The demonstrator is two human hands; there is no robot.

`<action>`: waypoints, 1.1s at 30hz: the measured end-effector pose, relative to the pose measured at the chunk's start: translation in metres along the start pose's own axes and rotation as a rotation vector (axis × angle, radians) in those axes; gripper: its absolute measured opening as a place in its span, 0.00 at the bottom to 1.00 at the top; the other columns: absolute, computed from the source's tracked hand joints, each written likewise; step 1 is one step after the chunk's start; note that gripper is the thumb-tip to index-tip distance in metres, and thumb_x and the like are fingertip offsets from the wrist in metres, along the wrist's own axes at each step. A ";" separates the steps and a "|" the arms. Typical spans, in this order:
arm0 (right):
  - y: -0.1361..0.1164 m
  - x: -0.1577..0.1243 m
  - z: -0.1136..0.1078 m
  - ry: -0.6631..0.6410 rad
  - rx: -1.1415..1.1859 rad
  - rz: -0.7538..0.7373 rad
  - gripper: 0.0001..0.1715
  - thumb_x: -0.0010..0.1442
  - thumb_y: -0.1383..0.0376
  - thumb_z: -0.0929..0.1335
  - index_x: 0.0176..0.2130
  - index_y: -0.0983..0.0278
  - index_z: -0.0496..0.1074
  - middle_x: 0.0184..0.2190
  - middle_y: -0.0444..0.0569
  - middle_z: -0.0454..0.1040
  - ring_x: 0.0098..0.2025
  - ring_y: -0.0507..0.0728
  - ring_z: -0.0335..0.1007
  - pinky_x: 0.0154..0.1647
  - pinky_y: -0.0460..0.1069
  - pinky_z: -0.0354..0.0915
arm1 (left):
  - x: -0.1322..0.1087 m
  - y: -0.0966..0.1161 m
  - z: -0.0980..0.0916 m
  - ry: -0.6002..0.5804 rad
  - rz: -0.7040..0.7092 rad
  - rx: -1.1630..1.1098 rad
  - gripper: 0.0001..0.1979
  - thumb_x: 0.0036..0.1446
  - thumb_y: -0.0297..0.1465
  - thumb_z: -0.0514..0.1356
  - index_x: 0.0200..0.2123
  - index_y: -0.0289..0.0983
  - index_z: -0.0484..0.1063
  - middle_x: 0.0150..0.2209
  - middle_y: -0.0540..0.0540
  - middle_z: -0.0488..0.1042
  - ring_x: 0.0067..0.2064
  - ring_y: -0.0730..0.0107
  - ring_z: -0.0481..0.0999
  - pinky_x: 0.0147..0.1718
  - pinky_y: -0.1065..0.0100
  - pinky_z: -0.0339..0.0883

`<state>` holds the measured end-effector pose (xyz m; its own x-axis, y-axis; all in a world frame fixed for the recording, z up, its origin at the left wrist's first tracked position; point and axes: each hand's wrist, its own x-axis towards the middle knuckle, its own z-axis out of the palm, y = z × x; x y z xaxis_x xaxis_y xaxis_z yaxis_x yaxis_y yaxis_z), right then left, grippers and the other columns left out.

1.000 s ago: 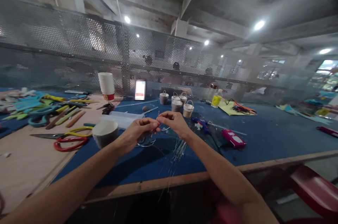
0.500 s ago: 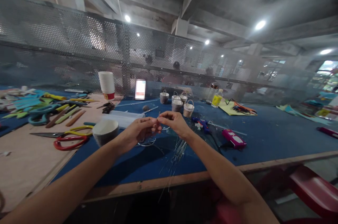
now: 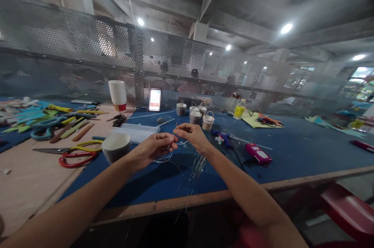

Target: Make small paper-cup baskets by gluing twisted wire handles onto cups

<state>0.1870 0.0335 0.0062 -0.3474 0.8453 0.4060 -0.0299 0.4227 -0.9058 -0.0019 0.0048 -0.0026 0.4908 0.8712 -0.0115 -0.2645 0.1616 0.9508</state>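
My left hand (image 3: 159, 146) is closed in a pinch, fingertips against those of my right hand (image 3: 191, 135), which pinches too. Between them is a thin brownish strand (image 3: 175, 127), its tip sticking up; most of it is hidden by the fingers. Below the left hand, pale wire (image 3: 163, 160) curves over the blue table. A bundle of thin wires (image 3: 198, 166) lies under the right wrist, some ends past the table edge. Left of my left hand stands a grey-white cup (image 3: 117, 146). Small handled buckets (image 3: 208, 121) stand beyond the hands.
Scissors with red and yellow handles (image 3: 77, 160) lie at the left beside wooden-handled tools (image 3: 83, 131). A stack of paper cups (image 3: 117, 94) stands behind. To the right are a blue glue gun (image 3: 224, 139), a magenta box (image 3: 258, 153) and a yellow-labelled bottle (image 3: 239, 110). A perforated metal screen (image 3: 117, 53) runs behind.
The left hand's fingers have shifted slightly and curled closer together at the strand. My right hand stays nearly in place, still pinching.
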 end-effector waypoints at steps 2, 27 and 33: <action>0.000 0.000 0.000 0.012 -0.014 0.009 0.17 0.51 0.54 0.75 0.35 0.64 0.77 0.33 0.47 0.78 0.36 0.54 0.73 0.43 0.50 0.66 | 0.001 -0.001 0.002 0.042 0.056 0.057 0.08 0.54 0.34 0.68 0.34 0.35 0.79 0.30 0.47 0.80 0.29 0.77 0.73 0.31 0.76 0.65; -0.012 -0.010 0.002 -0.273 0.033 0.159 0.14 0.52 0.55 0.74 0.35 0.62 0.80 0.31 0.46 0.75 0.31 0.51 0.63 0.34 0.49 0.58 | -0.007 0.016 0.009 0.152 0.183 0.079 0.11 0.48 0.33 0.71 0.37 0.39 0.82 0.34 0.46 0.81 0.34 0.71 0.75 0.36 0.72 0.67; -0.014 -0.010 0.002 -0.311 0.032 0.177 0.15 0.51 0.54 0.75 0.34 0.61 0.80 0.29 0.45 0.74 0.30 0.51 0.62 0.32 0.49 0.58 | -0.006 0.017 0.005 0.119 0.165 0.096 0.06 0.48 0.32 0.71 0.29 0.36 0.80 0.27 0.49 0.76 0.30 0.75 0.72 0.31 0.74 0.64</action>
<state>0.1896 0.0185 0.0145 -0.6184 0.7626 0.1901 0.0285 0.2635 -0.9642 -0.0048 -0.0004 0.0149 0.3450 0.9315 0.1153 -0.2497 -0.0273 0.9679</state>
